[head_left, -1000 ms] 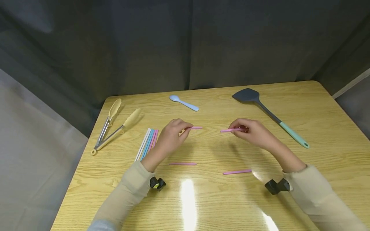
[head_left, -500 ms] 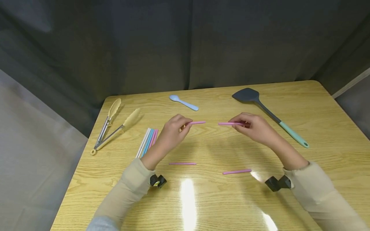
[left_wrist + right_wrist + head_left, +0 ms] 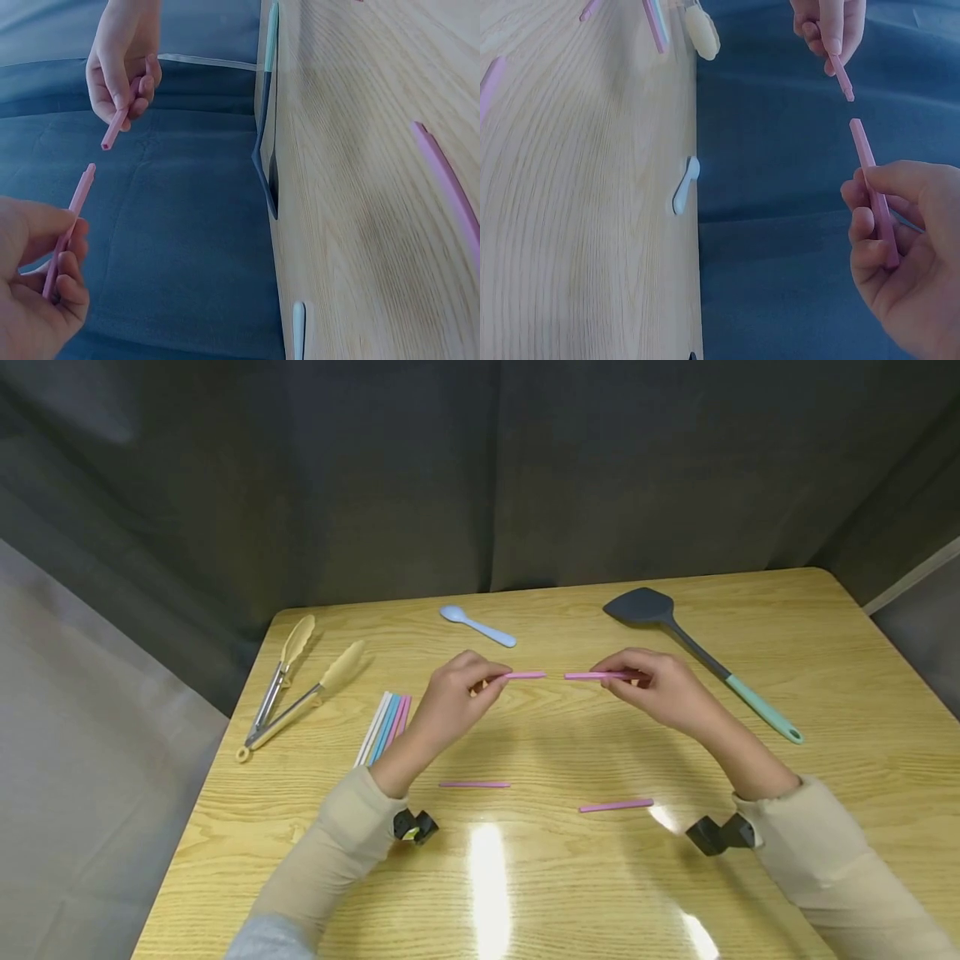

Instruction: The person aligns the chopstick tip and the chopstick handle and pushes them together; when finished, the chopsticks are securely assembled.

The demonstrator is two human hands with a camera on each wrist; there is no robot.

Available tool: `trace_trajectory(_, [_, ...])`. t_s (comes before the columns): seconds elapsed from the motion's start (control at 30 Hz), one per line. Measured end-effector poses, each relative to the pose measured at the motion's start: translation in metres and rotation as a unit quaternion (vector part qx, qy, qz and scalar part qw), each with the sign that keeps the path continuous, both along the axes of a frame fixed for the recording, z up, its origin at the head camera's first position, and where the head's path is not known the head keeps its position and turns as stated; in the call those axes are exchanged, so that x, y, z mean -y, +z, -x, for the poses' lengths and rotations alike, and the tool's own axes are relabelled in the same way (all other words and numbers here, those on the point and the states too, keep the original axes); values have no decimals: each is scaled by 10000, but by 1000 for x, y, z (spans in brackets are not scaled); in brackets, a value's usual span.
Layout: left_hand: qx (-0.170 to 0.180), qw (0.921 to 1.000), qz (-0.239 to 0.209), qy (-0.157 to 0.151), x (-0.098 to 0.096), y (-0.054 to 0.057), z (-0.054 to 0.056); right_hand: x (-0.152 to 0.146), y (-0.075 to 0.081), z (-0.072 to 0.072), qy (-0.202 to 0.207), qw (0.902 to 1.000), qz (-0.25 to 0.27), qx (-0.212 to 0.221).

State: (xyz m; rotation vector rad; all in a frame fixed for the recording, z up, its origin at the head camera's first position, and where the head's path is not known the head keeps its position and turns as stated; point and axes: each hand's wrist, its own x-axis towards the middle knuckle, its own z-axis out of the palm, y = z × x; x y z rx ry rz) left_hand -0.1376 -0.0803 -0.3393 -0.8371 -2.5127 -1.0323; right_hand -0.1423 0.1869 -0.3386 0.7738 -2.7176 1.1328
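My left hand pinches a thin pink stick between thumb and fingers, its far end pointing right. In the left wrist view, the tip of this stick steps down to a narrower peg. A second pink stick is gripped by my right hand and points left. The right wrist view shows this stick thicker, with faceted sides. Both are raised over the table, nearly in line end to end, a small gap between their tips. Two more pink sticks, a thin one and a thicker one, lie nearer on the table.
White, blue and pink sticks lie side by side left of my left hand, partly hidden by the wrist. Spread tongs lie at the left, a light blue spoon at the back, a turner with a green handle at the right.
Both hands have risen away toward the back of the table. The left stick has moved right and the right stick slightly left, so the gap between their tips has narrowed.
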Motion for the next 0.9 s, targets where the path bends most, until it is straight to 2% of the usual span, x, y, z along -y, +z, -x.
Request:
trace_trajectory(0.27, [164, 9997, -126, -149, -7, 0, 0, 4, 1, -1, 34, 9998, 139, 98])
trace_trajectory(0.67, [117, 9997, -154, -178, -10, -4, 0, 6, -2, -2, 32, 9996, 273, 82])
trace_trajectory(0.9, [122, 9993, -241, -270, -12, -4, -2, 8, -3, -3, 50, 9992, 320, 223])
